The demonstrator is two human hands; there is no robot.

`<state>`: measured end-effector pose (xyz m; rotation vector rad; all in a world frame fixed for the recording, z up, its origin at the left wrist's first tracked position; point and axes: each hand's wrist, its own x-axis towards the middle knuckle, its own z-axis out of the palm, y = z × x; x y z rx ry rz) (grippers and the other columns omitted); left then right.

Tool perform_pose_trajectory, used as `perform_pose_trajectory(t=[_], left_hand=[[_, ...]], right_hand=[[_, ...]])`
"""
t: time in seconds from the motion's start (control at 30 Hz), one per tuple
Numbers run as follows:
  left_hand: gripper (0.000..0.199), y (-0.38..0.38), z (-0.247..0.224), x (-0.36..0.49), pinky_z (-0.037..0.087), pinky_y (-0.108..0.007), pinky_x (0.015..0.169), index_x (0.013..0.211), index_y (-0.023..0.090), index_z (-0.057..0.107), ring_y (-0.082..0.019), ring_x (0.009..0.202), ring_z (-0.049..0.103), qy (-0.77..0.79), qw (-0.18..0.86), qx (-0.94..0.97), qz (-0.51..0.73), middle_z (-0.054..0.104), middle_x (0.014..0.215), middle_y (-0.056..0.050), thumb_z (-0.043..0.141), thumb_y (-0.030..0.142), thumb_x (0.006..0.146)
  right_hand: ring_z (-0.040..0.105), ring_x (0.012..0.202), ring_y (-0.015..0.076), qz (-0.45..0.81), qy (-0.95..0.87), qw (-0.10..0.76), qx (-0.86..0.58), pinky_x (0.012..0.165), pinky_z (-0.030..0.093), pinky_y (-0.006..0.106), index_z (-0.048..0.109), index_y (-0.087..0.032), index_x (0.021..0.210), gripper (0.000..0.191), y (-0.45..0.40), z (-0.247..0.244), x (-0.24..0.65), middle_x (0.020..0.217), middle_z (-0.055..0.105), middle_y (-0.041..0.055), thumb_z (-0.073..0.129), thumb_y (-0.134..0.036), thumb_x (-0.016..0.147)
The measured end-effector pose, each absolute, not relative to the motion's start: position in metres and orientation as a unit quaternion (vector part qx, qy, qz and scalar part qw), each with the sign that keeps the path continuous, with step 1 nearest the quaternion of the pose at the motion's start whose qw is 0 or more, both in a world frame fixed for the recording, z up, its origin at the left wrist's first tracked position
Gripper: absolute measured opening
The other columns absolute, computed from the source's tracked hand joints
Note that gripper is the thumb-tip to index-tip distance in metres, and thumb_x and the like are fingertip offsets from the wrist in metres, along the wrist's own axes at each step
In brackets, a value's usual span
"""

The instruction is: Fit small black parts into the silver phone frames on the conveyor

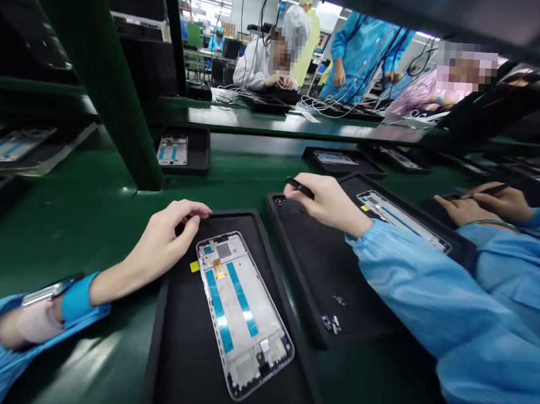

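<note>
A silver phone frame [233,309] with blue strips and a yellow tab lies face-down in a black tray [177,367] before me. At that tray's top left corner is my left hand [169,238], thumb and index finger pinched near the rim; what is between them, if anything, is too small to tell. My right hand [327,202] grips a dark pen-like tool [300,187] above the upper left of a second black tray [311,271], where small dark parts lie. Small metal parts [332,323] sit at that tray's lower end.
Another phone frame [401,219] lies in a tray beyond my right forearm. A co-worker's hands [484,203] work at the right. A green post [104,76] rises at the left. More trays [198,152] stand along the green bench [234,190]; people work behind it.
</note>
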<state>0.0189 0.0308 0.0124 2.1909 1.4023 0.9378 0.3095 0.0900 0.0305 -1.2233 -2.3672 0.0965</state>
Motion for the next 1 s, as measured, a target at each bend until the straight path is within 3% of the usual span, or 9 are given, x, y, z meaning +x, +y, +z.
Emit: perform_pose_trajectory(t=[0.2, 0.53, 0.73, 0.87, 1.0], left_hand=[[0.019, 0.028, 0.012, 0.023, 0.045, -0.03, 0.069, 0.083, 0.018, 0.062, -0.02, 0.078, 0.056, 0.467, 0.159, 0.806, 0.328, 0.063, 0.082, -0.004, 0.047, 0.027, 0.075], [0.01, 0.024, 0.007, 0.023, 0.045, -0.027, 0.065, 0.079, 0.018, 0.06, -0.018, 0.075, 0.055, 0.437, 0.182, 0.812, 0.342, 0.062, 0.077, -0.002, 0.052, 0.022, 0.073], [0.017, 0.024, 0.007, 0.02, 0.042, -0.025, 0.06, 0.075, 0.017, 0.062, -0.015, 0.067, 0.054, 0.475, 0.268, 0.75, 0.373, 0.06, 0.073, -0.001, 0.053, 0.031, 0.079], [0.021, 0.025, 0.008, 0.021, 0.042, -0.025, 0.061, 0.073, 0.017, 0.063, -0.015, 0.066, 0.054, 0.477, 0.318, 0.712, 0.405, 0.059, 0.069, -0.001, 0.055, 0.035, 0.079], [0.018, 0.026, 0.006, 0.021, 0.042, -0.026, 0.062, 0.072, 0.016, 0.064, -0.015, 0.069, 0.055, 0.47, 0.31, 0.722, 0.403, 0.06, 0.071, -0.001, 0.055, 0.031, 0.078]], right_hand=[[0.051, 0.073, 0.0131, 0.143, -0.927, 0.167, -0.304, 0.064, 0.035, 0.023, 0.056, -0.012, 0.08, 0.01, 0.068, 0.046, 0.223, 0.082, 0.058, 0.0058, 0.048, -0.016, 0.085], [0.051, 0.071, 0.013, 0.175, -0.927, 0.142, -0.3, 0.061, 0.035, 0.022, 0.056, -0.011, 0.077, 0.007, 0.059, 0.039, 0.203, 0.081, 0.058, 0.0056, 0.049, -0.008, 0.075], [0.047, 0.059, 0.0082, 0.246, -0.881, 0.246, -0.321, 0.054, 0.032, 0.02, 0.06, -0.01, 0.074, 0.013, 0.059, 0.035, 0.201, 0.067, 0.058, 0.0004, 0.054, -0.018, 0.081], [0.052, 0.064, 0.0092, 0.299, -0.836, 0.325, -0.325, 0.058, 0.037, 0.021, 0.062, -0.009, 0.079, 0.011, 0.056, 0.027, 0.2, 0.072, 0.062, 0.0018, 0.057, -0.019, 0.079], [0.051, 0.062, 0.009, 0.328, -0.814, 0.343, -0.335, 0.056, 0.037, 0.02, 0.063, -0.008, 0.079, 0.015, 0.054, 0.023, 0.199, 0.071, 0.061, 0.0024, 0.056, -0.022, 0.08]])
